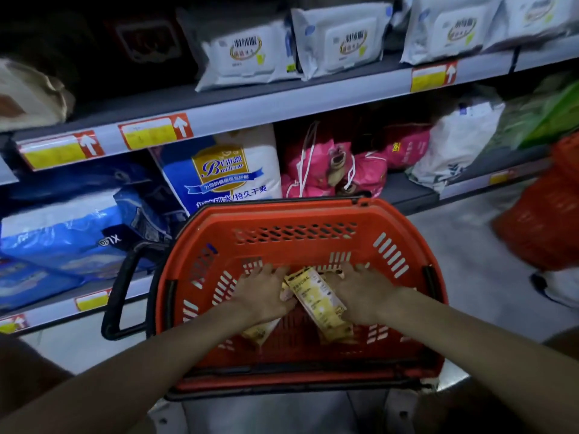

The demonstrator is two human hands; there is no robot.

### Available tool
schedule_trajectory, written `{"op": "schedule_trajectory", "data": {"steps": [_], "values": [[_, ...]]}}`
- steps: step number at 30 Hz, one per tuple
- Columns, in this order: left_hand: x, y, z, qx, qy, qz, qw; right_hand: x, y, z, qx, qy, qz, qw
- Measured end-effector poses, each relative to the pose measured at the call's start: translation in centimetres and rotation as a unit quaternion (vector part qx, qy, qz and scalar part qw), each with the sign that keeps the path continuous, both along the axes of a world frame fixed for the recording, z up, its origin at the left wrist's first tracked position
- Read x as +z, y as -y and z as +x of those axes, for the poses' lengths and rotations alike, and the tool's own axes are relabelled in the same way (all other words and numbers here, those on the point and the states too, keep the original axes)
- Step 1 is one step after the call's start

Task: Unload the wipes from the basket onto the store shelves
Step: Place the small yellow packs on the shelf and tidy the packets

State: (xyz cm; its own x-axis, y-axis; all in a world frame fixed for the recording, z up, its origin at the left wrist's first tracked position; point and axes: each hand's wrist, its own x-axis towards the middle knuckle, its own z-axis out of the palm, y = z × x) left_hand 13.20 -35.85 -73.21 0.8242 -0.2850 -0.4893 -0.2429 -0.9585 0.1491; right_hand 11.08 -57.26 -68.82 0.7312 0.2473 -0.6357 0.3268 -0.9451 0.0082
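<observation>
A red plastic basket (282, 214) sits in front of the shelves, below me. Both my hands reach down into it. A yellow wipes pack (316, 300) lies tilted between them, and my right hand (365, 296) rests on its right side, fingers spread. My left hand (263, 294) lies on another yellow pack (261, 332), whose end sticks out below the palm. Whether either hand grips its pack is hidden. White wipes packs (241, 54) stand in a row on the upper shelf (282, 101).
The basket's black handle (120, 296) hangs out to the left. Blue and white diaper bags (219, 164) and pink drawstring bags (332, 167) fill the middle shelf. A second orange basket (545, 220) stands on the floor at right.
</observation>
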Motion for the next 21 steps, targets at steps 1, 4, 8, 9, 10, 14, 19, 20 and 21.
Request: {"op": "schedule_trajectory", "data": {"steps": [1, 4, 8, 9, 10, 14, 19, 20, 21], "values": [[-0.9, 0.3, -0.1, 0.008, -0.021, 0.005, 1.000, -0.4, 0.1, -0.1, 0.018, 0.003, -0.016, 1.000], [-4.0, 1.5, 0.3, 0.056, -0.107, -0.026, 0.992, -1.2, 0.3, -0.5, 0.043, -0.016, -0.036, 0.998], [-9.7, 3.7, 2.1, 0.162, -0.212, -0.067, 0.961, -1.9, 0.6, -0.7, 0.039, -0.033, -0.020, 0.999], [-9.6, 4.5, 2.5, 0.206, -0.229, -0.088, 0.947, -1.9, 0.6, -0.7, 0.040, -0.033, -0.018, 0.998], [-9.6, 5.2, 2.6, 0.258, -0.244, -0.115, 0.928, -2.1, 0.7, -0.6, 0.039, -0.034, -0.016, 0.999], [-11.5, 7.5, 2.6, 0.443, -0.284, -0.197, 0.827, -2.4, 1.6, 0.1, 0.030, -0.032, -0.002, 0.999], [-12.0, 9.8, 3.3, 0.513, -0.329, -0.257, 0.750, -2.8, 3.4, 0.8, 0.005, -0.023, 0.013, 1.000], [-12.7, 9.8, 3.7, 0.521, -0.330, -0.269, 0.740, -2.9, 3.8, 0.9, 0.004, -0.015, 0.010, 1.000], [-13.7, 9.6, 3.8, 0.527, -0.327, -0.272, 0.736, -2.9, 4.1, 1.0, 0.001, -0.010, 0.007, 1.000]]}}
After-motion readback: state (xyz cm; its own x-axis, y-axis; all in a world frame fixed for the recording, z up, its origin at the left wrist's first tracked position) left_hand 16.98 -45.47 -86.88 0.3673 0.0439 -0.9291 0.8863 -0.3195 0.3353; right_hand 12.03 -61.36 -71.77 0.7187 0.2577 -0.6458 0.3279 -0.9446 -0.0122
